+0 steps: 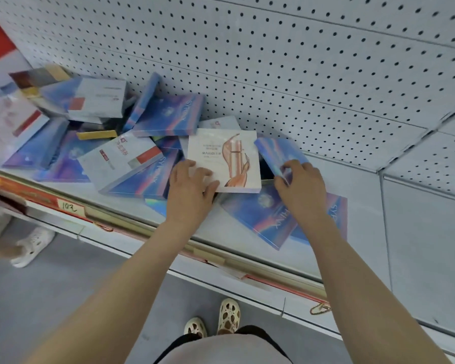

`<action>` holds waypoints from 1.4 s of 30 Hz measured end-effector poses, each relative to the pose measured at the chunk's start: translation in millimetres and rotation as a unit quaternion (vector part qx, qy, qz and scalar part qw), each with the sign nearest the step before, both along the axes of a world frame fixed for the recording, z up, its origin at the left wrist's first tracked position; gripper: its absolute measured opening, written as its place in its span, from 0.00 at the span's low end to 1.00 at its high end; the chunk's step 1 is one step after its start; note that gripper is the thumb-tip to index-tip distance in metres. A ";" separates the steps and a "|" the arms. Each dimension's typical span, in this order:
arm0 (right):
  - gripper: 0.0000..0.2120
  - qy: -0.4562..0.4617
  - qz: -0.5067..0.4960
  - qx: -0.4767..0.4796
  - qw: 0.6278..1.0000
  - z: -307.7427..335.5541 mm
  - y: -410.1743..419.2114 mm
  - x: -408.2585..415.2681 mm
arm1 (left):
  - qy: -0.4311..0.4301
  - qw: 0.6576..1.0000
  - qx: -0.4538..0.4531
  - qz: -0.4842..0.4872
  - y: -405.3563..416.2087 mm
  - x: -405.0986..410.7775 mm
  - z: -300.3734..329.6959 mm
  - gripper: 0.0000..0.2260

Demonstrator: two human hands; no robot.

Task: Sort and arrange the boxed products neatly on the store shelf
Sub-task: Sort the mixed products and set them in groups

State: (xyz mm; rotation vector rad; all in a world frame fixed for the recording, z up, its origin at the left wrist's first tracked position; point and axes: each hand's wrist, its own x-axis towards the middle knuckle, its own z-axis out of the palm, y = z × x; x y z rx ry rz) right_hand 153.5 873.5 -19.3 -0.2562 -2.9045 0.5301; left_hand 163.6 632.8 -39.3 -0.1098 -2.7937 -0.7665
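A: Where do the hands sit?

B: Both are at the shelf, apart. The left hand rests with fingers curled on the near left corner of the white box, lying flat mid-shelf. The right hand pinches the near end of a tilted blue box, just right of the white one.

A: And the rest?

B: A loose heap of boxes lies toward the shelf's left end, nearer the left hand. Another flat blue box sits by the front edge, under the right wrist.
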 end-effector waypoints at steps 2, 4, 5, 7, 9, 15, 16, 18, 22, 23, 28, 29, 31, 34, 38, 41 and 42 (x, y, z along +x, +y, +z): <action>0.14 0.021 -0.002 0.053 0.998 7.3 0.2 -9.9 | -0.059 0.993 0.054 0.082 -0.1 -7.9 1.0 0.21; 0.13 0.045 0.007 0.081 0.996 17.9 -4.0 -22.6 | -0.114 0.986 0.063 0.104 0.7 -18.2 0.2 0.26; 0.12 0.053 0.020 0.073 0.996 21.6 -7.8 -28.9 | -0.127 0.985 0.062 0.100 1.1 -22.7 0.3 0.29; 0.09 0.045 0.054 0.011 0.997 23.5 -13.4 -40.3 | -0.142 0.981 0.082 0.104 1.7 -29.8 2.2 0.33; 0.12 0.012 0.078 -0.062 0.995 21.4 -11.9 -52.0 | -0.166 0.973 0.114 0.115 2.3 -35.4 3.7 0.37; 0.25 -0.155 0.083 -0.180 0.968 19.2 22.7 -91.6 | -0.256 0.912 0.312 0.076 -14.5 -30.2 18.7 0.26; 0.26 -0.167 0.097 -0.184 0.964 20.6 25.1 -99.3 | -0.254 0.903 0.340 0.068 -18.9 -26.8 22.6 0.25; 0.27 -0.193 0.129 -0.209 0.950 21.0 27.1 -113.8 | -0.239 0.895 0.370 0.069 -25.7 -23.3 31.0 0.26; 0.40 -0.299 0.196 -0.207 0.910 13.9 25.6 -137.2 | -0.204 0.911 0.348 0.080 -32.0 -21.5 42.2 0.28; 0.39 -0.305 0.206 -0.184 0.911 10.2 25.1 -141.5 | -0.206 0.911 0.347 0.084 -32.5 -20.3 42.2 0.28; 0.39 -0.224 0.170 0.011 0.960 -5.4 24.8 -148.3 | -0.211 0.902 0.362 0.101 -31.8 -12.1 35.9 0.26; 0.39 -0.207 0.153 0.058 0.965 -5.7 26.4 -146.9 | -0.211 0.894 0.380 0.107 -32.0 -11.5 34.6 0.25; 0.38 -0.180 0.112 0.089 0.973 -0.2 34.8 -141.4 | -0.211 0.875 0.420 0.120 -29.9 -12.4 31.2 0.23; 0.34 -0.124 0.069 0.032 0.989 18.2 55.0 -127.4 | -0.195 0.851 0.468 0.136 -24.3 -14.7 25.7 0.18; 0.17 -0.074 0.025 -0.103 0.992 50.9 85.2 -96.0 | -0.169 0.833 0.510 0.133 -14.5 -17.3 16.0 0.08; 0.08 -0.083 0.029 -0.185 0.979 68.5 104.6 -65.0 | -0.170 0.831 0.515 0.127 -4.6 -16.0 14.1 0.08; 0.08 -0.080 0.021 -0.201 0.976 72.0 109.9 -52.9 | -0.176 0.827 0.521 0.117 -1.3 -14.5 14.4 0.09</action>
